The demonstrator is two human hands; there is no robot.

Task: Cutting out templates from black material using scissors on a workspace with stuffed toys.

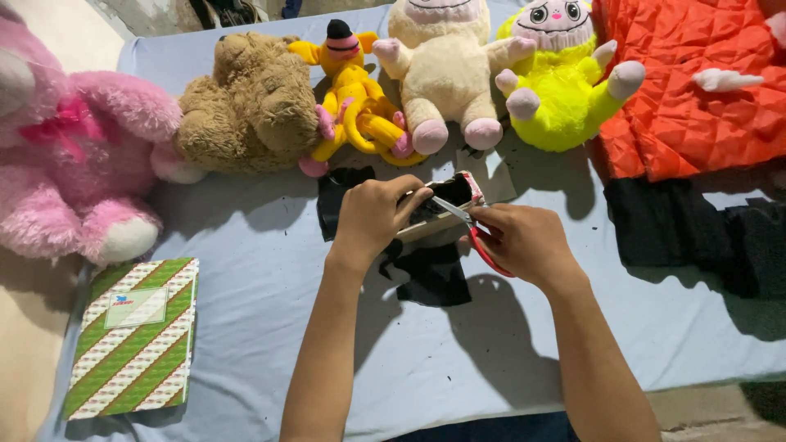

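My left hand [372, 217] grips a small cardboard box [446, 205] that has black fabric over it, held just above the table. My right hand [524, 240] holds red-handled scissors [471, 229], the blades pointing left into the black fabric at the box. More black cloth [430, 274] lies on the pale blue sheet [270, 270] under both hands.
A row of plush toys lines the far side: pink bear [65, 155], brown bear [246, 106], yellow monkey [356, 98], cream toy [442, 65], neon yellow toy [561, 82]. An orange quilted cloth [696, 82] and dark fabric [696, 229] lie right. A striped notebook [135, 336] sits front left.
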